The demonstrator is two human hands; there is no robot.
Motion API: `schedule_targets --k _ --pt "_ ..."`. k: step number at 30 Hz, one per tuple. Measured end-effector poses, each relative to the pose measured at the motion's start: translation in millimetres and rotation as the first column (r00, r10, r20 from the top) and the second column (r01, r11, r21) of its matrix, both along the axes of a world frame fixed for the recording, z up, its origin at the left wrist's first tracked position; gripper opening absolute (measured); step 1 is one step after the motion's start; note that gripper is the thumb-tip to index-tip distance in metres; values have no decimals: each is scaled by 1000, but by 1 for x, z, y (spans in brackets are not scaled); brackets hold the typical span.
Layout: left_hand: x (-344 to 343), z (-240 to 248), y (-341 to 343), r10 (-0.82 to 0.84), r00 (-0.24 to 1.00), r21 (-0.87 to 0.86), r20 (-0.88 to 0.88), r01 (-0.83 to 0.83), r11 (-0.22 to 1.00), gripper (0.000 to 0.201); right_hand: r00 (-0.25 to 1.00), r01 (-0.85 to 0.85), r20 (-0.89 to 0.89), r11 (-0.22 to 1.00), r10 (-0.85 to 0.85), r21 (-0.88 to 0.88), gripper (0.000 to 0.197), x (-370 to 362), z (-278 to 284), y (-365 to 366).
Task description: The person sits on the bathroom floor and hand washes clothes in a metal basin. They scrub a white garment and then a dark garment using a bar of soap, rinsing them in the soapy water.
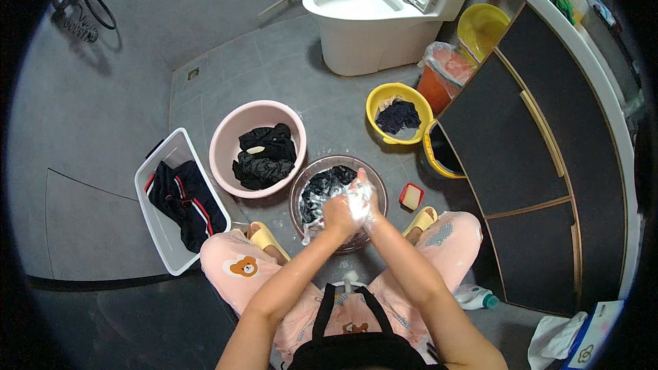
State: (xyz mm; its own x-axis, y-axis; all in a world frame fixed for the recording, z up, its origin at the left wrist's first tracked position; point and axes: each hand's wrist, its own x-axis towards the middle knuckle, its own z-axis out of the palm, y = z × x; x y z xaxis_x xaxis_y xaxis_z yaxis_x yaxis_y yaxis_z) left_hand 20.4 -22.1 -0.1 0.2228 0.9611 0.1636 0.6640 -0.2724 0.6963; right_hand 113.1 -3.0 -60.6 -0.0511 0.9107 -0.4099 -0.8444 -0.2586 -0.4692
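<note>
My left hand (338, 214) and my right hand (371, 200) are pressed together above a dark basin (296, 216). Between them is a small white sudsy cloth (358, 203), which both hands grip; thick lather blurs its shape. Beneath, wet black clothing (327, 185) with white suds lies in the basin, partly hidden by my hands and forearms. Right of the basin, a red soap box (404, 204) holds a pale bar of soap (411, 196).
A pink basin (218, 144) with black clothes and a white bin (154, 216) with dark clothes stand left. A yellow basin (373, 106) holds dark cloth. Behind are a toilet (370, 34) and an orange bucket (430, 89). A dark cabinet (514, 144) borders the right; a bottle (473, 297) lies nearby.
</note>
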Motion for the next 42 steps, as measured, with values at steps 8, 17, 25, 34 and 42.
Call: schedule_targets --k 8,17,25,34,42 --pt "-47 -9 62 -137 943 -64 302 164 984 24 950 -301 57 948 308 -104 44 -26 35 -2" --pt "-32 16 45 -198 808 -337 556 436 834 72 971 234 24 960 -240 154 33 -7 42 11" --pt "-52 -18 68 315 312 -418 896 355 836 48 508 -409 852 837 -123 364 33 -9 10 -4" --pt "-45 -4 50 187 748 -46 637 -205 978 25 969 -38 245 996 16 84 25 -23 49 5" --pt "-9 -6 12 166 976 91 143 -180 980 34 998 26 -53 985 -18 168 20 -22 -7 13"
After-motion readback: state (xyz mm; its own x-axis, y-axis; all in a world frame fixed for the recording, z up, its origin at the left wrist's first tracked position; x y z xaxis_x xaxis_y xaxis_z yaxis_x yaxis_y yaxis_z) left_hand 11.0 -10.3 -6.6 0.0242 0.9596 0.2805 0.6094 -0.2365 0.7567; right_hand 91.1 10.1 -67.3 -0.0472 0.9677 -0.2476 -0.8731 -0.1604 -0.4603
